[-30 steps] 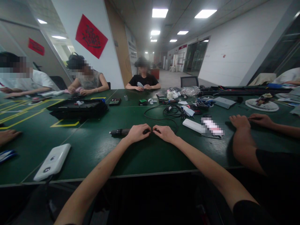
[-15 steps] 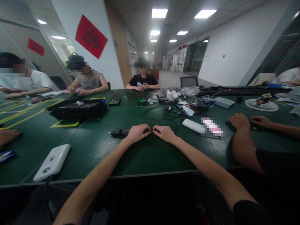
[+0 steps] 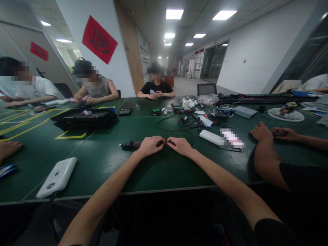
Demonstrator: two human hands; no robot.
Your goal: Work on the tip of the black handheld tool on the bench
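Note:
A dark electric screwdriver (image 3: 130, 145) lies across the green table (image 3: 164, 171), its metal tip pointing left. My left hand (image 3: 151, 145) is closed around its rear end, which shows dark beyond the fingertips. Just to the right, my right hand (image 3: 179, 145) has its fingers pinched together close to that rear end; a small dark thing, perhaps the cable end, is between the two hands, too small to make out. A black cable (image 3: 176, 130) curves behind my right hand from a coiled bundle.
Right of my hands lie a white power bank (image 3: 210, 137) and another person's hands (image 3: 262, 131). A white device (image 3: 57, 177) sits front left, a black tray (image 3: 84, 119) behind it. Cables and parts fill the back. Several people sit around.
My hands have barely moved, with a slight shift at the fingertips. The other person's hands on the right have shifted a little, their fingers lifting.

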